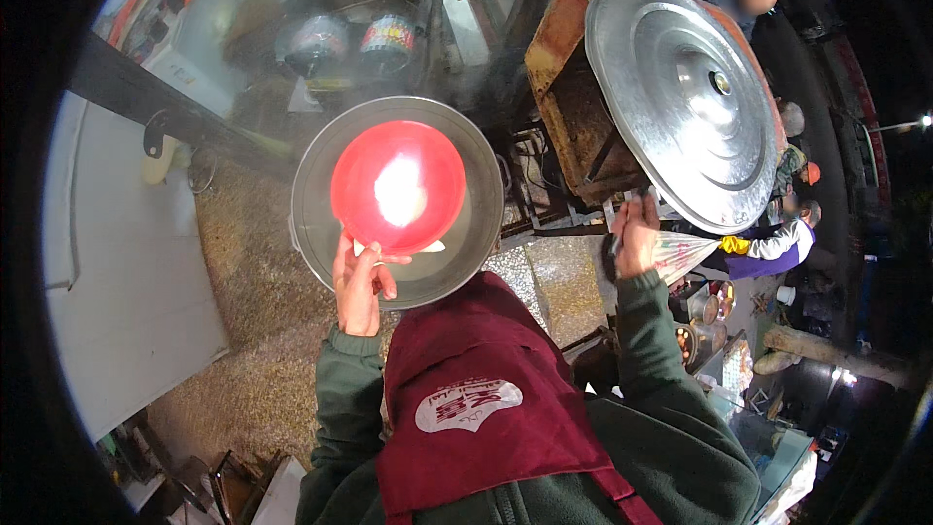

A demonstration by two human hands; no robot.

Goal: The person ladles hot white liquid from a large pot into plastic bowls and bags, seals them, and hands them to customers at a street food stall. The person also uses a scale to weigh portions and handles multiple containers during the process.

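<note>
My left hand grips the near rim of a round red plastic bowl, thumb at its edge. Light glares off the middle of the bowl. The bowl is over the mouth of a deep metal pot, and pale liquid shows beneath it. A small white piece shows just below the bowl's rim; what it is I cannot tell. Further right, my right hand reaches towards a metal stand's edge, beside a printed plastic bag. Something dark lies along its palm, but whether I hold it is unclear.
A large domed metal lid leans on a rusty orange metal box. Two jars stand behind steam beyond the pot. A white panel rises at left. At right, a person with yellow gloves stands near pans.
</note>
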